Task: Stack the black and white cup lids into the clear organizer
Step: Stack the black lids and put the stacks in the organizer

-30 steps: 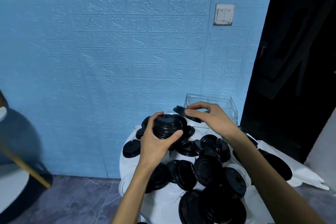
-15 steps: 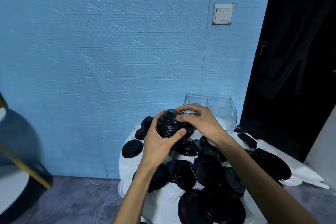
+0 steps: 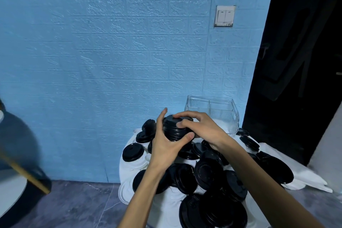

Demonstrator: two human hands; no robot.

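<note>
The stack of black lids (image 3: 174, 129) sits just right of the frame's centre, low in the picture, held up above the heap. Your left hand (image 3: 166, 144) cups it from below and from the left: the thumb (image 3: 186, 138) curls across the near side of the stack and the fingers wrap round its far left side, with one fingertip standing up above the top lid. Your right hand (image 3: 201, 128) comes in from the right and lies over the stack's top, its fingers curled down onto the uppermost lid and round the right edge. So both hands are closed round the same stack.

Below and around it, loose black lids (image 3: 209, 174) lie scattered and overlapping on a heap of white lids (image 3: 133, 164) across the lower middle of the frame; one black lid (image 3: 133, 152) lies alone at the heap's left edge. The clear organizer (image 3: 212, 111) stands just behind your right hand, above and right of the stack, against the blue wall (image 3: 111, 61); through its clear walls I cannot tell what it holds. A white light switch (image 3: 224, 16) is on the wall in the upper right, beside a dark doorway (image 3: 299, 61). Grey floor (image 3: 74, 205) shows at lower left.
</note>
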